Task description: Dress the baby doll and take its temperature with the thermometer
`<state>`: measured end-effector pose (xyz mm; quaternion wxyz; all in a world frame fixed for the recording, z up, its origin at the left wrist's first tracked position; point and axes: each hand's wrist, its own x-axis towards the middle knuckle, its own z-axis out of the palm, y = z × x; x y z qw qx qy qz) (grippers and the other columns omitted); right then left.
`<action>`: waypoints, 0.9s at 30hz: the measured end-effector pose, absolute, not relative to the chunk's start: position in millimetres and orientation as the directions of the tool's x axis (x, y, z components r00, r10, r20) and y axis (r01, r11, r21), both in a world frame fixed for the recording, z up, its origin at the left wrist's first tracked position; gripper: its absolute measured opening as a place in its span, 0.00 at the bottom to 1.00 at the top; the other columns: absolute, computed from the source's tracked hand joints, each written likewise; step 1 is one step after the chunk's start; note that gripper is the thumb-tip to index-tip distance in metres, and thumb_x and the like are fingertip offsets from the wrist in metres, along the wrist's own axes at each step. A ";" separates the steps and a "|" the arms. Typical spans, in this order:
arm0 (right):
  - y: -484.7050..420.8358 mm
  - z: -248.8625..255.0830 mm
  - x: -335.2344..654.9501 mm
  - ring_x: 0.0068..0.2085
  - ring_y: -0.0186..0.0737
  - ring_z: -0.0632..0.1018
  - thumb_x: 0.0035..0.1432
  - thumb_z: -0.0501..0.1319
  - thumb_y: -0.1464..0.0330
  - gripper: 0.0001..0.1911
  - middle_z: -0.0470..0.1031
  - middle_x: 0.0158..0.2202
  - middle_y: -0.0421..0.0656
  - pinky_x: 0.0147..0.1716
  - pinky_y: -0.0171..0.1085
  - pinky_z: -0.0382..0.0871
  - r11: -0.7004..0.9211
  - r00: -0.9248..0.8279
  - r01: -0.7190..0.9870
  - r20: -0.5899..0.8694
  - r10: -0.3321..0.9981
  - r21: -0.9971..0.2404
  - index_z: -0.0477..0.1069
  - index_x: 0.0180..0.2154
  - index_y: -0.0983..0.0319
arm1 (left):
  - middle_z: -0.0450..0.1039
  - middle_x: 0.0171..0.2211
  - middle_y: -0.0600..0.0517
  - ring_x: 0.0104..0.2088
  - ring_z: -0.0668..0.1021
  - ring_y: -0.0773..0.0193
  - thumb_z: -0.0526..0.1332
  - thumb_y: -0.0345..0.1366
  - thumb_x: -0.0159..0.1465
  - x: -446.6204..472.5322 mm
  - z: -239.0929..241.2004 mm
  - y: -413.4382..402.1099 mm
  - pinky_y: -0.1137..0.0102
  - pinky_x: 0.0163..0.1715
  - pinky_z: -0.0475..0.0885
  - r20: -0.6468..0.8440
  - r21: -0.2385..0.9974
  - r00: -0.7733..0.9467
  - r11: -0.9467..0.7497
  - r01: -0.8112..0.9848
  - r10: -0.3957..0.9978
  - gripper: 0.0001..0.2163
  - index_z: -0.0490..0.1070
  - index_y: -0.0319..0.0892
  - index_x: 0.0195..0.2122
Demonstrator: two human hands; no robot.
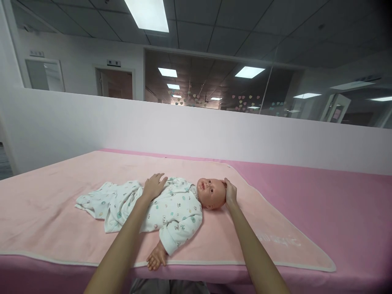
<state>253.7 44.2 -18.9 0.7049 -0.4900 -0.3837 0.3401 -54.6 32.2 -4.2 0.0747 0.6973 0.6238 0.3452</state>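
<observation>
A baby doll [212, 193] lies on its back, its head to the right, in a white patterned sleepsuit [174, 210]. My left hand [154, 186] rests on the middle of the sleepsuit, fingers stretched out and a little apart. My right hand [231, 193] cups the top of the doll's head, and some of its fingers are hidden behind the head. One doll hand [157, 256] sticks out of the near sleeve towards the front edge. Both legs of the sleepsuit stretch to the left, and no feet show.
Under the doll is a peach blanket [61, 212] with a pale border, spread over a pink padded surface [352, 204]. A white low wall [214, 130] with glass above runs along the back. My lap [168, 286] shows below the front edge.
</observation>
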 end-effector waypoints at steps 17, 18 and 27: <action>-5.2 -17.7 172.7 0.35 0.38 0.71 0.53 0.53 0.73 0.08 0.74 0.32 0.43 0.39 0.38 0.57 0.596 -0.291 0.798 0.924 0.249 0.090 0.70 0.32 0.61 | 0.72 0.23 0.52 0.28 0.71 0.63 0.54 0.49 0.54 -20.5 -0.5 19.1 0.72 0.29 0.62 0.416 0.866 0.064 -0.416 0.278 0.907 0.19 0.73 0.37 0.28; -7.6 -19.6 163.8 0.35 0.38 0.71 0.53 0.52 0.74 0.09 0.73 0.33 0.43 0.38 0.37 0.58 0.645 -0.383 0.753 0.884 0.268 0.131 0.70 0.32 0.61 | 0.71 0.22 0.52 0.28 0.71 0.63 0.55 0.50 0.53 -21.9 -1.7 21.0 0.72 0.29 0.62 0.377 0.897 0.028 -0.372 0.238 0.926 0.19 0.73 0.37 0.28; 3.4 -10.9 129.4 0.35 0.37 0.72 0.54 0.49 0.75 0.13 0.72 0.35 0.43 0.32 0.32 0.61 0.510 -0.254 0.838 0.688 0.680 -0.195 0.69 0.37 0.60 | 0.75 0.30 0.48 0.33 0.73 0.60 0.60 0.46 0.51 -23.4 -4.2 23.5 0.69 0.35 0.65 0.244 0.969 0.091 -0.238 -0.064 0.966 0.16 0.75 0.38 0.32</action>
